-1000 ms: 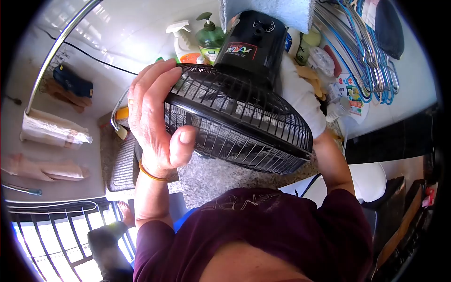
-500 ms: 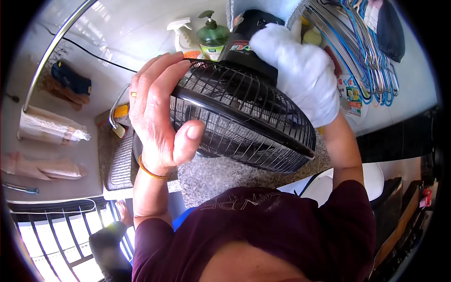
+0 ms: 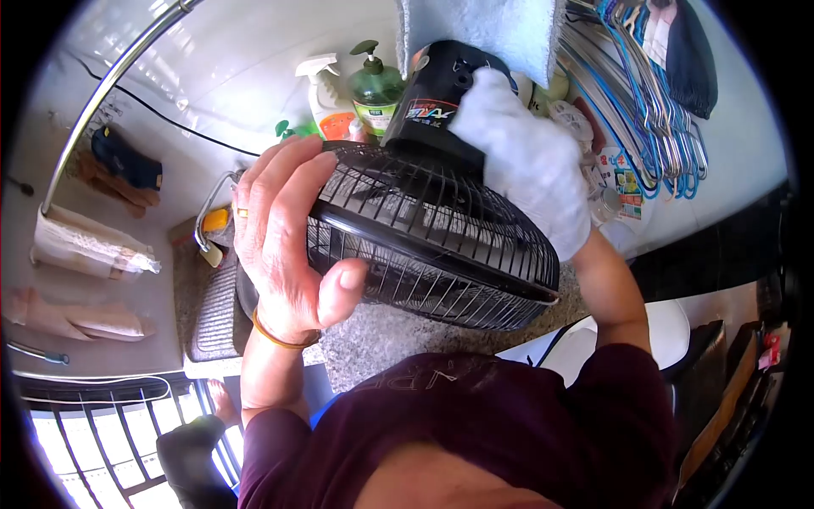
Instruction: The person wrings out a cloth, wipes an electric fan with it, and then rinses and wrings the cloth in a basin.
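A black fan (image 3: pixel 432 246) lies tilted with its wire cage toward my body and its black motor housing pointing away. My left hand (image 3: pixel 284 237) grips the cage's left rim, fingers over the top and thumb on the near side. A white cloth (image 3: pixel 530 161) covers my right hand, whose fingers are hidden under it. The cloth rests against the right side of the black housing (image 3: pixel 437 102), beside its lettering and knob. My right forearm (image 3: pixel 610 284) passes to the right of the cage.
Behind the fan stand a white spray bottle (image 3: pixel 326 97) and a green pump bottle (image 3: pixel 375 89). A light blue towel (image 3: pixel 483 30) hangs above. Many hangers (image 3: pixel 653 110) are at the right. A faucet (image 3: pixel 208 212) and washboard (image 3: pixel 216 314) are at the left.
The white-clothed right hand has come up from behind the cage onto the housing, and has since shifted slightly down and left along it. My left hand keeps its hold on the rim.
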Demonstrator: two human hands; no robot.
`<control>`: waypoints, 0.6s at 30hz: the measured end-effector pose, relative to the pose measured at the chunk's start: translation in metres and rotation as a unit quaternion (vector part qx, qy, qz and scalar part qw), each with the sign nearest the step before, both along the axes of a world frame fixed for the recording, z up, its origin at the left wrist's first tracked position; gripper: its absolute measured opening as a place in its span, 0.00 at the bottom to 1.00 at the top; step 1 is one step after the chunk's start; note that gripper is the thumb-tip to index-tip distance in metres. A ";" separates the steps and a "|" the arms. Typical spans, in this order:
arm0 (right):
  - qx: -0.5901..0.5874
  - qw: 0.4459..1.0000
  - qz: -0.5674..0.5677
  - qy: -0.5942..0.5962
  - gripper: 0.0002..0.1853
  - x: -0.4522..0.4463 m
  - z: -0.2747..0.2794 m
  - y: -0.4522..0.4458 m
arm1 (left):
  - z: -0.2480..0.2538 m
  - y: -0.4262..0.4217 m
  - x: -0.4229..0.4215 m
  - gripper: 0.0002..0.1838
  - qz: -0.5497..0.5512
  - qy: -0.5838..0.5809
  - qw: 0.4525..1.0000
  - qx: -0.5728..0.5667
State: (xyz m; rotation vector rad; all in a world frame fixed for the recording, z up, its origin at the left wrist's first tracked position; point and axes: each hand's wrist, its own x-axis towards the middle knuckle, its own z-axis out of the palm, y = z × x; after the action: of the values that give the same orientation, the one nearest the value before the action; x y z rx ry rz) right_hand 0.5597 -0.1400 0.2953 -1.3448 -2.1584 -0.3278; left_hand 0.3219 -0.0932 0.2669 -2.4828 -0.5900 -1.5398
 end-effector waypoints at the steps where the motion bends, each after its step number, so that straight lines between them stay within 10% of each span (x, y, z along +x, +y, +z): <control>1: -0.029 0.999 -0.014 0.001 0.21 0.010 -0.006 -0.004 | 0.000 0.001 -0.001 0.37 -0.001 0.004 1.000 0.000; 8: -0.022 0.945 0.016 0.325 0.23 -0.009 -0.011 0.024 | 0.000 0.005 -0.002 0.39 -0.021 0.006 1.000 -0.019; 18: -0.212 0.958 0.154 0.120 0.24 0.026 0.027 0.143 | -0.004 0.008 -0.003 0.43 -0.034 -0.002 0.999 -0.023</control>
State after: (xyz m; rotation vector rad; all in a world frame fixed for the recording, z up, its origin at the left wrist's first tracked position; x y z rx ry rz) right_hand 0.5859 0.0030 0.3224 -1.1581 -2.2561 0.4236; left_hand 0.3192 -0.0850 0.2630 -2.5605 -0.5541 -1.5713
